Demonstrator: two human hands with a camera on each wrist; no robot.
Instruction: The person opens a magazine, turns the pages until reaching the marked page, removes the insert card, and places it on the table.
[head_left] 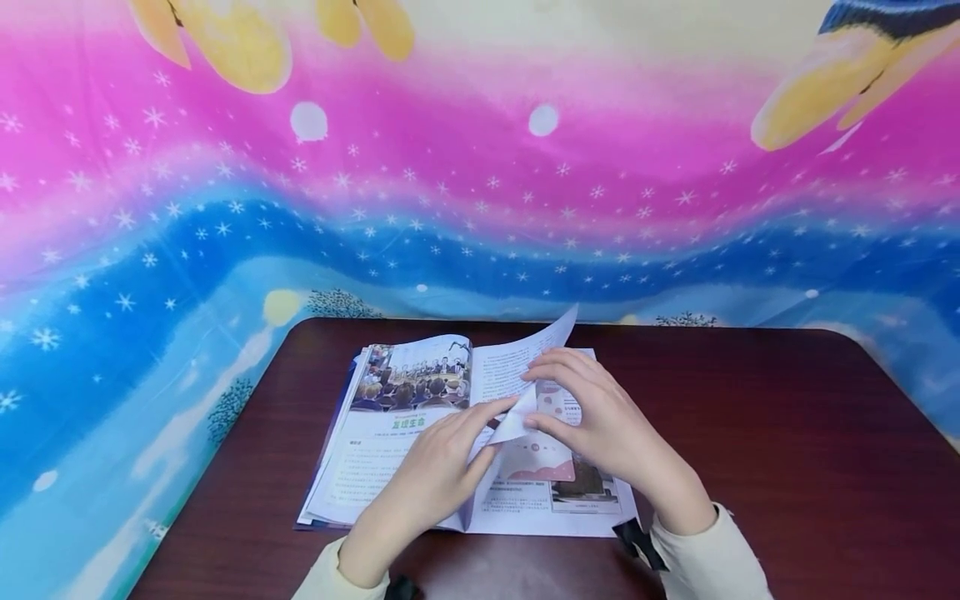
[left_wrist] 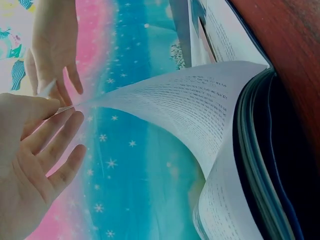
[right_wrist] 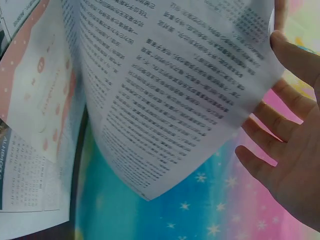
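Note:
An open magazine (head_left: 408,467) lies on the table, with a photo of a seated crowd on its left side. One printed page (left_wrist: 175,95) is lifted and curves up from the spine. My left hand (head_left: 442,462) pinches this page's near edge between thumb and index finger, the other fingers spread. My right hand (head_left: 600,408) holds the same page by its outer edge, thumb on one face and fingers behind. Under the raised page, a pink-and-white card (head_left: 536,458) with rounded corners lies on the right-hand side of the magazine, partly hidden by the page.
The dark reddish-brown table (head_left: 787,442) extends to both sides of the magazine. Behind it hangs a pink and blue cloth (head_left: 450,208) with snowflakes, reaching down to the table's back edge. Black bands (head_left: 639,543) show at the cuffs.

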